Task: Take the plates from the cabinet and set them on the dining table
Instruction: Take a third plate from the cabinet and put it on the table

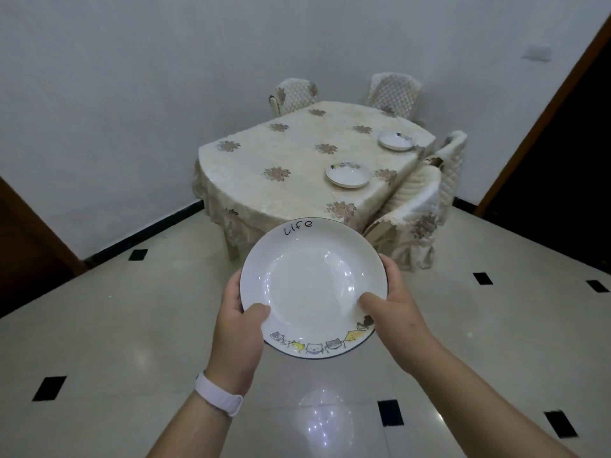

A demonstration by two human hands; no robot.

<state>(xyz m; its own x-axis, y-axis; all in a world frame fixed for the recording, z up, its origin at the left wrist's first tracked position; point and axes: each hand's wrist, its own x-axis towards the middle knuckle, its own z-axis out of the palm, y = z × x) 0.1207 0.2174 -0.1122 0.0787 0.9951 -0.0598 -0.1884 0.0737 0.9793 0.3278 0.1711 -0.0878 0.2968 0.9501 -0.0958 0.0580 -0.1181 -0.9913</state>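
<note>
- Head view: tiled floor point(132, 325) fills the lower frame, glossy with dark inset squares; I judge it slippery, so short level steps suit the carry.
- Covered counter point(281, 153) stands in the upper centre, well apart from the person, with draped chairs point(406, 226) crowding its right side; the bare left half looks the easier approach.
- Held plate point(312, 287), white with cartoon cats and "Life" on its rim, sits at frame centre, over the floor, not yet at the counter.
- Two plates already lie on the cloth: near plate point(347, 175) and far plate point(395, 140), upper right; the next belongs apart from both.
- Left hand point(238, 328) and right hand point(393, 312) clamp opposite rims, thumbs on top, fingers point(391, 269) curled beneath; keep it flat.
- Pale wristband point(218, 395) sits on the left wrist.
</note>
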